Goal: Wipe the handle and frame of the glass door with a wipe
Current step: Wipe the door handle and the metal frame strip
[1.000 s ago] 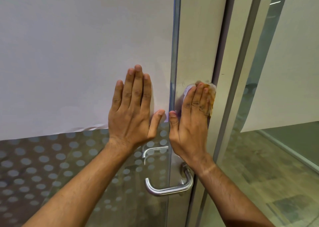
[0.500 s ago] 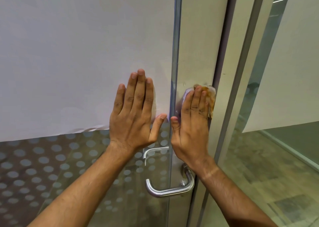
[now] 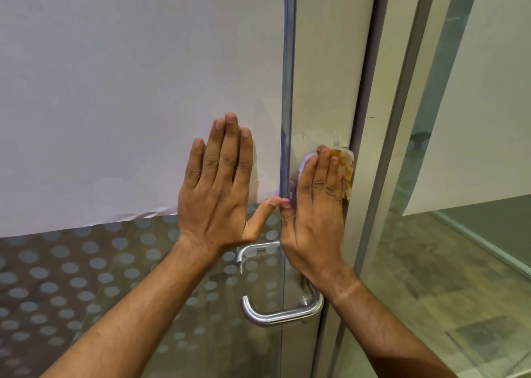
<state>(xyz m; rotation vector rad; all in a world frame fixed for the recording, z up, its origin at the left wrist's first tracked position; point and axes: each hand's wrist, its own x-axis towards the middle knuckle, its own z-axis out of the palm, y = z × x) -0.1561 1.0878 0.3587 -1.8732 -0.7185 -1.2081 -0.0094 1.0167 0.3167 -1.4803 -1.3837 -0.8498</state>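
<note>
My right hand [image 3: 314, 208] lies flat on the pale metal door frame [image 3: 324, 61], pressing a white wipe [image 3: 346, 160] with brown stains against it; only the wipe's top and right edges show past my fingers. My left hand [image 3: 221, 188] rests flat and spread on the glass door [image 3: 71, 277], over the lower edge of a white paper sheet [image 3: 129, 90]. The silver lever handle [image 3: 283, 314] sits below my right wrist, untouched.
The lower glass has a frosted dot pattern. A second handle [image 3: 253, 251] shows through the glass behind the door. To the right stand the outer door jamb [image 3: 402, 119] and a glass side panel [image 3: 459, 262] with floor visible beyond.
My right hand with the wipe has slid slightly down the frame. My left hand has also shifted a little lower on the glass.
</note>
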